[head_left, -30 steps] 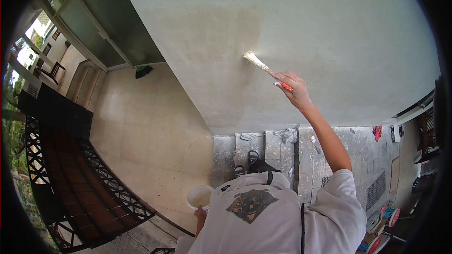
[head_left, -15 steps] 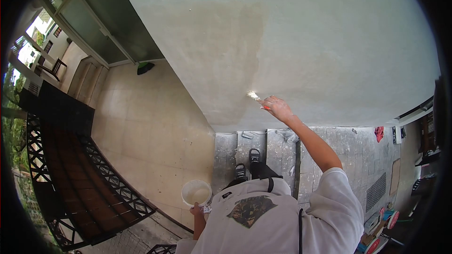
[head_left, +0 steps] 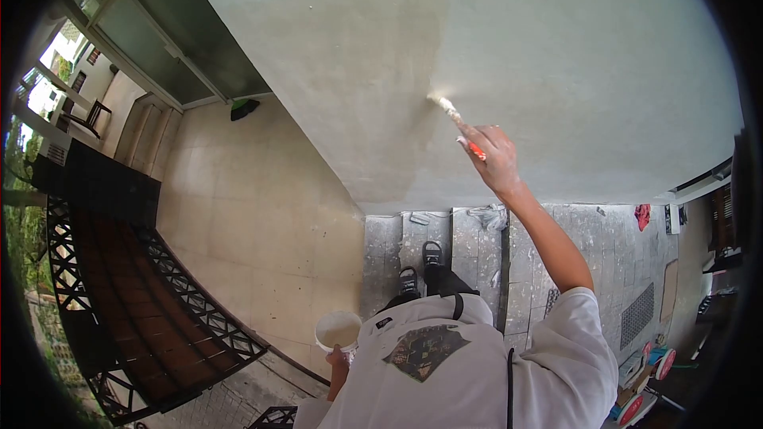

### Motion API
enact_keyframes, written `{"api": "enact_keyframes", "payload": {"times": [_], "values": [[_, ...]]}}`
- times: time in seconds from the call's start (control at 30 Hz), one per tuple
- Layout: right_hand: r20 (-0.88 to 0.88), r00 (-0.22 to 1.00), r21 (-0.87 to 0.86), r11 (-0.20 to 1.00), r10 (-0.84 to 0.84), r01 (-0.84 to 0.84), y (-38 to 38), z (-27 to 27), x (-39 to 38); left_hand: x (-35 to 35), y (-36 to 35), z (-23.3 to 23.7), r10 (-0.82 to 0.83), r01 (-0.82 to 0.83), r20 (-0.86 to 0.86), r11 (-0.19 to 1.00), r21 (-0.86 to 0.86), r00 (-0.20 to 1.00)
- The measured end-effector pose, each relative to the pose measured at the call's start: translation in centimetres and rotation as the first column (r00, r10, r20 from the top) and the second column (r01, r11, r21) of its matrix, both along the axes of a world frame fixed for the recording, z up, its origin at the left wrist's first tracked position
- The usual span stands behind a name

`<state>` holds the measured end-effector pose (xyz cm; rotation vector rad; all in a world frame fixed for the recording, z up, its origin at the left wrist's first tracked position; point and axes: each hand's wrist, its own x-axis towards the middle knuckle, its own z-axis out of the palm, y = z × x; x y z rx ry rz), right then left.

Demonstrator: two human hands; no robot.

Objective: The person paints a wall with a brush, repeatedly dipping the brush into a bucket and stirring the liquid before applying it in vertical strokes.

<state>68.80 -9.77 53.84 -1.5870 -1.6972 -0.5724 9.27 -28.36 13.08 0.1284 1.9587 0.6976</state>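
My right hand (head_left: 494, 160) is closed around the orange-red handle of a paintbrush (head_left: 447, 106). Its pale, paint-coated bristles touch the wall (head_left: 556, 87), at the right edge of a darker, damp-looking patch (head_left: 381, 56). Low at my left side, my left hand (head_left: 339, 355) grips the rim of a white bucket (head_left: 338, 329). Pale liquid shows inside the bucket. Part of the left hand's fingers is hidden behind the rim.
I stand on grey, paint-spattered steps (head_left: 477, 250). Tan floor tiles (head_left: 246, 214) spread to the left, bounded by a black metal railing (head_left: 199, 302). A green-and-black broom head (head_left: 243, 109) rests by the glass door (head_left: 151, 48). A red cloth (head_left: 642, 216) lies right.
My right hand has moved the paintbrush up the wall and slightly right, with the brush now tilted more upright. The left hand still holds the bucket, a little farther right in view.
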Motion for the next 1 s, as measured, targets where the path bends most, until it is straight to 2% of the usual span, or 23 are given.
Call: {"api": "enact_keyframes", "payload": {"times": [0.03,0.13,0.17,0.33,0.5,0.57,0.7,0.8,0.9,1.0], "values": [[-0.012,1.000,0.082,0.996,-0.014,0.015,-0.3,1.0,-0.3,0.2,0.1,-0.1,-0.002,0.002,0.000,1.000,0.013,1.000],[0.028,0.998,0.146,0.988,-0.054,0.049,-0.8,1.4,-1.1,1.7,0.4,-0.1,0.049,-0.048,-0.008,0.995,0.083,0.999],[0.029,0.998,0.107,0.993,-0.055,0.052,-0.9,0.8,-1.1,2.0,0.8,0.1,0.075,-0.073,-0.012,0.991,0.114,0.997],[0.046,0.999,-0.059,0.998,-0.018,0.021,-0.1,-5.9,-1.1,3.4,3.8,1.7,0.000,-0.001,0.023,0.997,0.074,1.000],[-0.016,1.000,-0.337,0.941,0.004,-0.009,0.1,-12.2,-1.4,5.2,7.0,0.6,0.048,-0.055,0.047,0.984,0.170,0.998],[-0.037,0.999,-0.355,0.934,0.027,-0.039,0.3,-13.4,-0.9,5.7,8.0,-0.1,0.014,-0.027,0.056,0.970,0.243,0.998],[-0.094,0.994,-0.425,0.900,0.060,-0.095,-0.5,-14.1,-1.0,5.3,9.7,-2.2,-0.064,0.033,0.117,0.968,0.247,0.991],[-0.066,0.992,-0.570,0.811,0.111,-0.129,-1.0,-15.4,-1.5,5.9,10.8,-2.0,-0.110,0.082,0.116,0.972,0.219,0.987],[-0.073,0.996,-0.570,0.817,0.054,-0.086,-0.7,-17.5,-1.8,6.3,11.7,-2.4,-0.159,0.124,0.139,0.964,0.236,0.977],[-0.084,0.993,-0.600,0.800,-0.084,0.017,1.0,-17.9,-1.2,6.3,11.8,-3.4,-0.166,0.122,0.138,0.951,0.283,0.976]]}}
